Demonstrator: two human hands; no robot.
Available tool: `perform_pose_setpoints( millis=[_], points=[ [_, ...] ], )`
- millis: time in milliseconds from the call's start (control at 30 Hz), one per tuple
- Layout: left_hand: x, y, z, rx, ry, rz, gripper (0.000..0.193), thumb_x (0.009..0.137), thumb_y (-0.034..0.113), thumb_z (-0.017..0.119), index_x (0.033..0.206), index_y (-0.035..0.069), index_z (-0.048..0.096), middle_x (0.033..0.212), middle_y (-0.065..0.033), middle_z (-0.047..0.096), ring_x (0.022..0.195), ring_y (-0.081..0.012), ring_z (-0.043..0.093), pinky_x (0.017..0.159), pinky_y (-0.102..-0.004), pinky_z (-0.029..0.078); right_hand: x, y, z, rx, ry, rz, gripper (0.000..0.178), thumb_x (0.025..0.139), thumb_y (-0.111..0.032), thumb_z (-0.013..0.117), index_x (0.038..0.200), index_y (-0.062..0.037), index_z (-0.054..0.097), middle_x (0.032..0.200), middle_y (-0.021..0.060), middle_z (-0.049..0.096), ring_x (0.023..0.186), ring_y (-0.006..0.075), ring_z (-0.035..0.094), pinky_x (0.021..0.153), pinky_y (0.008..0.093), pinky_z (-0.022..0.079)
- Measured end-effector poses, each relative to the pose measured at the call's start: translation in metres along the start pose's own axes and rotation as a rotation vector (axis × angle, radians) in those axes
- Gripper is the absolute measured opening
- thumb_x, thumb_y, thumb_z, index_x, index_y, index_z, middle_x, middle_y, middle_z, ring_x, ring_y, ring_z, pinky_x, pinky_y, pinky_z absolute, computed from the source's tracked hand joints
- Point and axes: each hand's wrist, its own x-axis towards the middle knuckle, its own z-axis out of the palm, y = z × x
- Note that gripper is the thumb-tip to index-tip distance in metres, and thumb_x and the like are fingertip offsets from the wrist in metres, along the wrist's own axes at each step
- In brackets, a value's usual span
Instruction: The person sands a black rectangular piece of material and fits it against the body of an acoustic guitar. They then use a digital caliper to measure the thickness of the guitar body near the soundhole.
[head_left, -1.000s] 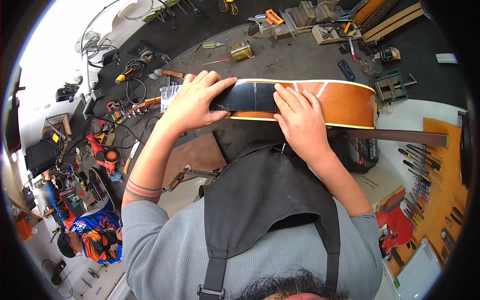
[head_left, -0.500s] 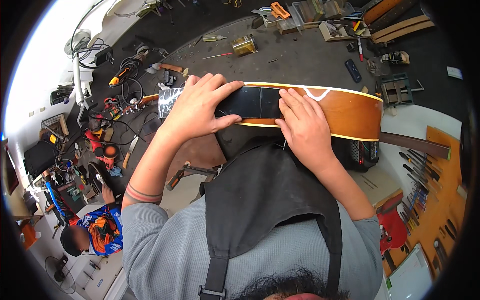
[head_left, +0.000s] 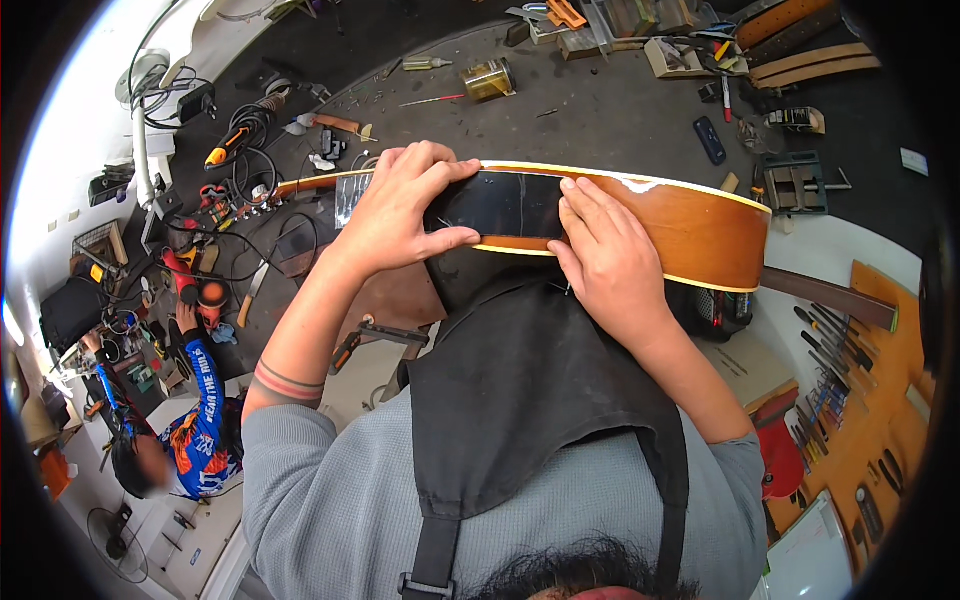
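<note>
Since the earlier frame, the co-worker's hand [head_left: 187, 317] has come forward beside the red power tool [head_left: 180, 275], toward the left edge of the table [head_left: 430, 130]. We have the guitar [head_left: 715, 230] on its side along the near edge. Our left hand [head_left: 405, 215] is splayed over its black strip [head_left: 510, 203], thumb and fingertips apart; our right hand [head_left: 610, 240] lies nearly flat at the strip's right end.

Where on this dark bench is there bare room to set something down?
Beyond the guitar, between the amber jar and the dark blue device, the bench is mostly bare. The left is crowded with cables and tools.
</note>
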Motion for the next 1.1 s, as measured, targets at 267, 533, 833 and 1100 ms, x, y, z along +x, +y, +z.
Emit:
perform_pose_setpoints(
  millis=[267,533,833,1100],
  points=[
    [-0.002,-0.005,0.003,-0.015,0.019,0.014,0.082,0.074,0.048,0.092,0.144,0.011,0.068,0.132,-0.0098,0.061,0.123,-0.0348,0.055,0.11,-0.0463,0.045,0.001,-0.002,0.001,0.007,0.001,-0.005,0.046,0.09,-0.013,0.082,0.13,0.006,0.071,0.146,0.0164,0.067,0.139,0.0335,0.062,0.116,0.0452,0.051],
    [0.001,0.011,-0.014,0.037,-0.045,-0.01,0.076,0.076,0.044,0.092,0.141,0.012,0.068,0.122,-0.0094,0.066,0.113,-0.0319,0.064,0.103,-0.044,0.048,-0.002,-0.007,0.002,0.007,0.01,0.008,0.044,0.093,-0.012,0.079,0.132,0.007,0.07,0.148,0.0171,0.065,0.142,0.0323,0.059,0.121,0.0459,0.048],
    [0.012,0.011,-0.051,0.094,-0.01,-0.044,0.066,0.082,0.038,0.09,0.136,0.007,0.067,0.118,-0.0146,0.067,0.113,-0.0387,0.068,0.1,-0.0471,0.054,0.01,-0.008,-0.008,0.148,0.252,0.075,0.045,0.095,-0.004,0.077,0.138,0.0012,0.068,0.148,0.017,0.067,0.133,0.0388,0.065,0.118,0.0492,0.05],
    [0.022,0.01,-0.048,0.151,-0.029,-0.049,0.071,0.083,0.043,0.088,0.144,0.016,0.065,0.126,-0.0116,0.067,0.118,-0.0385,0.068,0.105,-0.0487,0.054,0.017,-0.002,0.0,0.138,0.199,0.106,0.038,0.097,-0.01,0.075,0.134,-0.0019,0.069,0.135,0.0144,0.074,0.126,0.0345,0.068,0.12,0.0513,0.047]
  ],
)
